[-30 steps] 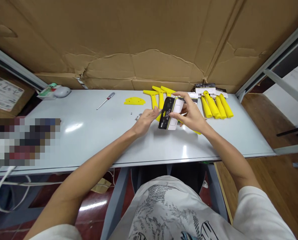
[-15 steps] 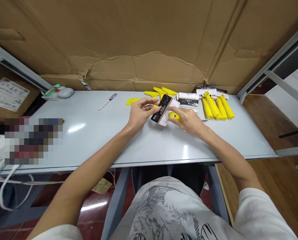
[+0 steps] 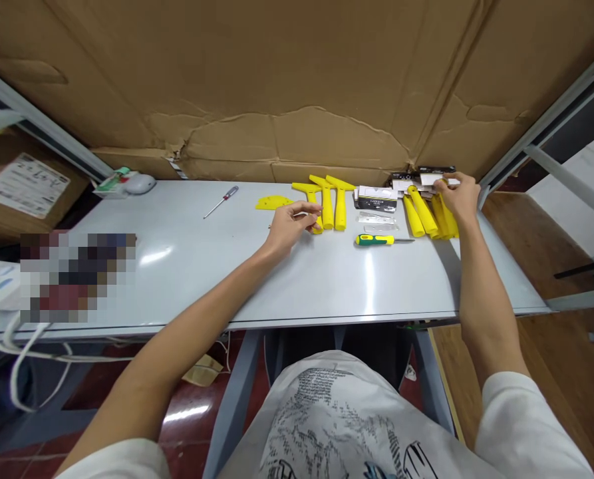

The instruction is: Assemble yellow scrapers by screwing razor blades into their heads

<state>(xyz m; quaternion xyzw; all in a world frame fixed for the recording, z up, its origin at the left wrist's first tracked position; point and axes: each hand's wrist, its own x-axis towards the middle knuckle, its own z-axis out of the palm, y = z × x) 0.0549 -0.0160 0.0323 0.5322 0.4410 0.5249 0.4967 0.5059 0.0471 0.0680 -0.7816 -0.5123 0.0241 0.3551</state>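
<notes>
At the back right, my right hand point(image 3: 457, 194) has its fingers closed on a black-and-white printed card point(image 3: 431, 178). Yellow tubular handles point(image 3: 424, 211) lie beside and partly under that hand, which hides some of them. My left hand point(image 3: 291, 227) hovers over the middle of the table, fingers loosely curled and apart, with nothing visible in them. Just beyond its fingertips are yellow T-shaped scraper handles point(image 3: 327, 206), the nearest one partly covered by the hand. A flat yellow piece point(image 3: 273, 202) lies behind the left hand.
Between the hands lie a printed black-and-white box point(image 3: 376, 198), thin clear-wrapped strips point(image 3: 379, 223) and a green-yellow screwdriver point(image 3: 376, 240). A second screwdriver point(image 3: 221, 201) rests farther left. A cardboard sheet point(image 3: 287, 86) stands behind the table point(image 3: 297, 293); a computer mouse point(image 3: 140, 183) sits back left.
My right hand has carried the printed card and a yellow handle from the middle to the back right. My left hand has let go of the card and stays near the middle.
</notes>
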